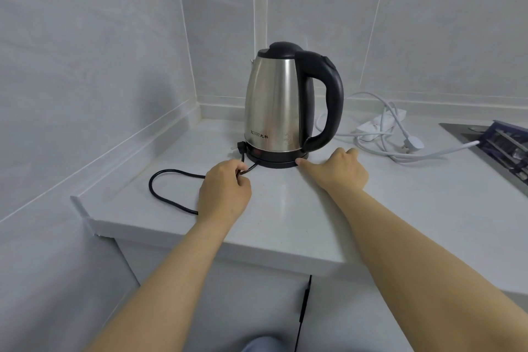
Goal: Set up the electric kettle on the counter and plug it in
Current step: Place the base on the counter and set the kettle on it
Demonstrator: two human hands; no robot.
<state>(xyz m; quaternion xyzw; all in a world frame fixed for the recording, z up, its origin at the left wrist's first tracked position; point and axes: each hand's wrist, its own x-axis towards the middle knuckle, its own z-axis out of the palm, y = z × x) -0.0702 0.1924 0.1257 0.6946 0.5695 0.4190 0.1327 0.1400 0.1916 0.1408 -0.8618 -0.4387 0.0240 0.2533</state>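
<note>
A stainless steel kettle [274, 103] with a black lid and handle stands upright on its black base [275, 159] in the corner of the white counter [285, 208]. Its black cord [163, 191] loops out to the left of the base, and the black plug [241, 148] lies by the base's left side. My left hand [224, 194] is closed on the cord just in front of the base. My right hand [340, 170] rests on the counter, its thumb tip touching the base's front right edge. A white power strip [381, 123] lies to the kettle's right.
The power strip's white cable [380, 146] and white plug [413, 142] are strewn across the counter to the right. A steel sink edge with a dark blue rack [503, 143] sits at the far right. Tiled walls close off the back and left. A cabinet stands below the counter.
</note>
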